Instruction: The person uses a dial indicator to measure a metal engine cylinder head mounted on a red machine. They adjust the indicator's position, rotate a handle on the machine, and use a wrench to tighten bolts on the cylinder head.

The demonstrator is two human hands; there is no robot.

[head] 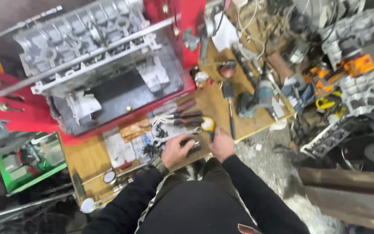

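Observation:
My left hand [176, 150] rests at the front edge of the wooden workbench [89, 158], fingers curled over a small dark metal part [191, 144]. My right hand [221, 145] is just to its right, closed on a dark-handled tool [211, 135] beside a yellow-and-black round object [207, 124]. A pile of small dark bolts [154, 147] lies on paper left of my left hand. Pliers with dark red handles [182, 117] lie just beyond both hands. Both sleeves are black; the picture is blurred.
A large aluminium engine block [87, 39] sits on a red stand [31, 115] at upper left. A power tool [252, 99] and a screwdriver [230, 108] lie on the bench. Cylinder heads [364, 93] crowd the right. A green crate [27, 167] sits lower left.

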